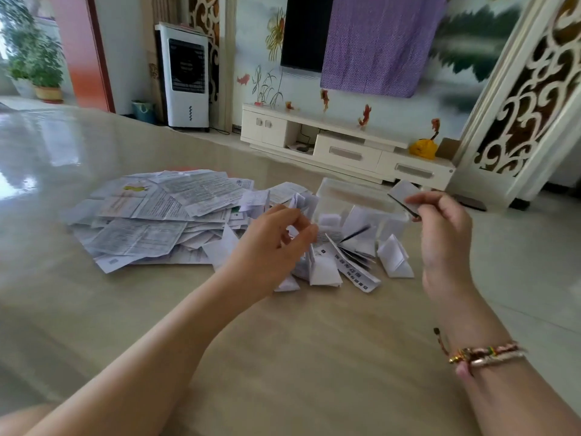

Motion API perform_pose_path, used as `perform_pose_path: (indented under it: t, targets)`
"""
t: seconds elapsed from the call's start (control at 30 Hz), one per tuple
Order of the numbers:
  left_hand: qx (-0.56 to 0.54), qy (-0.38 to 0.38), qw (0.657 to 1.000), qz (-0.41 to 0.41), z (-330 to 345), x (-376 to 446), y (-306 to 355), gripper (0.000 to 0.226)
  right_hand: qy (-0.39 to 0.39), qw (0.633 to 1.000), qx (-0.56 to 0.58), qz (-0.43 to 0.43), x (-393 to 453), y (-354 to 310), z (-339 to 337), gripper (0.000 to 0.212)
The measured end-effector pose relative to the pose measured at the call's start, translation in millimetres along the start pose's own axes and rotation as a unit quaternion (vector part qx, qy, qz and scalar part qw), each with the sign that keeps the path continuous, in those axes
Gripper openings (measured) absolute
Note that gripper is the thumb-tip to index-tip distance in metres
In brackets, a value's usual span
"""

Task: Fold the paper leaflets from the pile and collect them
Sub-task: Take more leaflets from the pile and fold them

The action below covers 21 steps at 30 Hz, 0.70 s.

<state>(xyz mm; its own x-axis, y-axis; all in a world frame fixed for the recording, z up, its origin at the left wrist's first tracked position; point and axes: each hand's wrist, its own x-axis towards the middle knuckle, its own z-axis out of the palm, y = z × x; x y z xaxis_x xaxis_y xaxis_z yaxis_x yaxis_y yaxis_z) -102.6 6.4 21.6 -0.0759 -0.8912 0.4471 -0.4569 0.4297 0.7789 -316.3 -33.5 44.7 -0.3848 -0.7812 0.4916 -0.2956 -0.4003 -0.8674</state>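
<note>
Two heaps flank the clear plastic box [361, 199]: left of it the pile of unfolded leaflets [157, 215] lies spread flat, within easy reach, and just in front of it folded leaflets [327, 269] are gathered — likely kept close for collecting. The right hand [440, 228] pinches one folded leaflet [404, 193] between thumb and fingertips, raised at the box's right rim, seemingly to drop it in. The left hand [276, 243] hovers over the folded heap, fingers loosely curled — whether it grips paper I cannot tell.

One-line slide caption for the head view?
Right hand pinches a small folded white leaflet above the clear plastic box; left hand hovers nearby.
</note>
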Motion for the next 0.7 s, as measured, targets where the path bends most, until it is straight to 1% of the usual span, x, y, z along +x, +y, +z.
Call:
perform_pose_path:
  t: [0.07,0.17,0.23,0.3,0.37,0.43,0.5,0.57,0.63,0.7]
  targets:
    - [0.018,-0.007,1.0,0.017,9,2,1,0.018,0.055,0.997,-0.035,0.038,10,16,-9,0.023]
    - [0.051,-0.002,0.998,0.037,17,5,2,0.017,0.072,0.988,-0.1,0.092,18,38,-16,0.017]
    - [0.075,0.005,0.996,0.05,20,6,2,0.016,0.06,0.979,-0.141,0.132,22,48,-20,0.018]
    - [0.084,0.011,0.995,0.056,22,6,2,0.016,0.029,0.966,-0.185,0.176,25,58,-23,0.018]
    - [0.092,0.015,0.994,0.063,22,6,1,0.015,-0.005,0.948,-0.235,0.213,25,65,-23,0.016]
    - [0.093,0.018,0.993,0.071,20,5,1,0.015,-0.034,0.926,-0.298,0.23,25,68,-22,0.023]
    - [0.087,0.027,0.993,0.074,16,3,0,0.014,-0.037,0.914,-0.337,0.222,24,65,-21,0.029]
    - [0.079,0.034,0.994,0.068,13,2,0,0.014,-0.005,0.923,-0.333,0.192,23,57,-19,0.03]
    - [0.073,0.046,0.994,0.071,9,1,0,0.015,0.038,0.941,-0.31,0.132,20,48,-17,0.029]
    - [0.07,0.061,0.993,0.073,2,-1,0,0.015,0.044,0.957,-0.281,0.051,13,41,-11,0.026]
